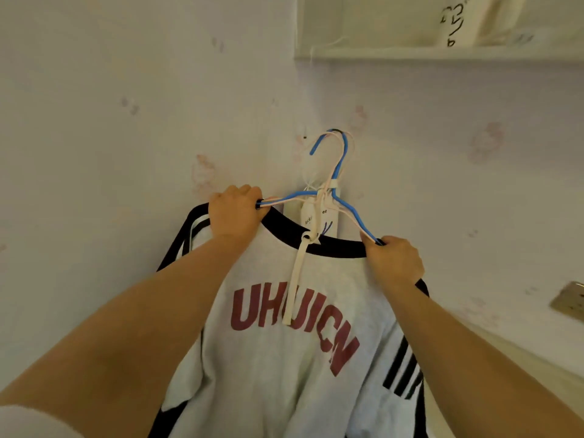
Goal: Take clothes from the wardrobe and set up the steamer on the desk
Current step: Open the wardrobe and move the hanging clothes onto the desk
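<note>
1. Nearest the camera, two bare forearms are seen reaching up and forward to the hanger (339,184), the landmark used below.
2. The left hand (235,213) is curled tightly round the left arm of the hanger; the right hand (393,260) is closed round the right arm, lower down, so the hanger is tilted down to the right.
3. A grey T-shirt (284,358) with a black collar, red lettering and black sleeve stripes is draped below the hanger, its shoulders gathered under both hands.
4. The blue hook of the hanger is seen against the patterned wall (110,121), over a white hook mount (316,213) just behind the hanger's neck; whether it is seated there cannot be told.
5. A cream strap (297,279) is hung down from the collar, below the hanger's centre.
6. A shelf (442,53) is fixed high above the hanger, and a wall socket (568,300) lies far to its lower right.
7. The step in hand is judged to be hanging the garment for steaming. Next, the hook should be checked as seated, the shoulders evened, and both hands released; neither the steamer nor the worktop is in view.
</note>
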